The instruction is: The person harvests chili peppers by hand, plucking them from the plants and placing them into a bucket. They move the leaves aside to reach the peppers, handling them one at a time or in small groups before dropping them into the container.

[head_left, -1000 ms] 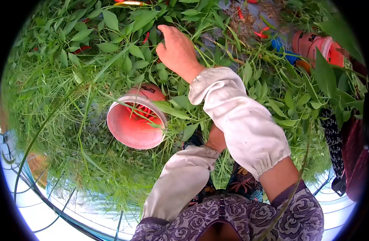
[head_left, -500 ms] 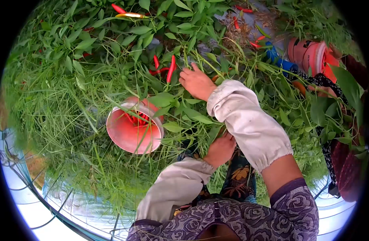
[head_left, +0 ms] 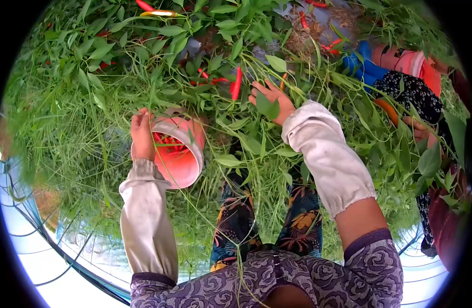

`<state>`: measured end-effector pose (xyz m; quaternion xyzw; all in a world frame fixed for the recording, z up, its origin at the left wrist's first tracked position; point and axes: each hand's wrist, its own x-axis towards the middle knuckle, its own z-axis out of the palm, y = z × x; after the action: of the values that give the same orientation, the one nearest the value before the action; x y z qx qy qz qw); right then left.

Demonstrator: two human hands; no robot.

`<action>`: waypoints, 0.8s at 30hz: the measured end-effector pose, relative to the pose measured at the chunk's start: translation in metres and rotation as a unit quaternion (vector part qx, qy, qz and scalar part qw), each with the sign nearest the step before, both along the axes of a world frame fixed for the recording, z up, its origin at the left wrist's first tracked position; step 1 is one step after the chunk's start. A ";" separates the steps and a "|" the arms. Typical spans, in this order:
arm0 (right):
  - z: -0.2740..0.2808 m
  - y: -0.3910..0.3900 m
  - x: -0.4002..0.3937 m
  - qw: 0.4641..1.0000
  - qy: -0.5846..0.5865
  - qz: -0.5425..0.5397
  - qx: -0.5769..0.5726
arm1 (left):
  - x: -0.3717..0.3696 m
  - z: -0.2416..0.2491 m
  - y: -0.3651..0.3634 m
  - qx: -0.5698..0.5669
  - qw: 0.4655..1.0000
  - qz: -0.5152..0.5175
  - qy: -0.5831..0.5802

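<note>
A pink bucket (head_left: 196,137) lies tilted among the plants, its mouth facing me, with several red chili peppers (head_left: 169,143) inside. My left hand (head_left: 142,136) is at the bucket's left side, overlapping its rim, with fingers curled near grass stems; what they grip is hard to make out. Farther right, my right hand (head_left: 277,104) reaches into the pepper plant with fingers apart, and a green leaf (head_left: 267,106) covers part of it. Just left of those fingertips hangs an upright red chili pepper (head_left: 237,83), apart from the hand. More red chilies (head_left: 204,74) show behind it.
On the right, another person's blue sleeve or glove (head_left: 367,69) and hand (head_left: 421,130) are near a second pink bucket (head_left: 399,60). Leaning green stems (head_left: 344,82) cross toward them. Dense grass (head_left: 66,149) fills the left; ripe chilies (head_left: 304,19) hang farther back.
My left hand has moved from near my legs leftward to the bucket's side. My right hand has shifted slightly right, its fingers more spread. The nearby chili hangs farther right.
</note>
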<state>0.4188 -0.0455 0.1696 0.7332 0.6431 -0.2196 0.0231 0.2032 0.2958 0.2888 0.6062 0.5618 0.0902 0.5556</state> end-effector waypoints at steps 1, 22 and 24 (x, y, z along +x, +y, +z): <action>0.003 0.004 -0.004 1.000 -0.003 0.000 -0.007 | -0.039 -0.019 0.010 0.015 0.991 -0.084 0.106; 0.015 0.015 -0.016 0.992 0.087 -0.073 0.054 | 0.125 -0.128 -0.147 -0.136 0.970 -0.180 0.088; 0.016 0.015 -0.017 0.992 0.075 -0.084 0.061 | 0.110 -0.111 -0.154 -0.113 0.974 -0.196 0.031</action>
<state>0.4019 -0.0305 0.1853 0.7664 0.5910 -0.2356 -0.0886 0.3132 0.1423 0.1777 0.6407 0.4553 -0.1036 0.6095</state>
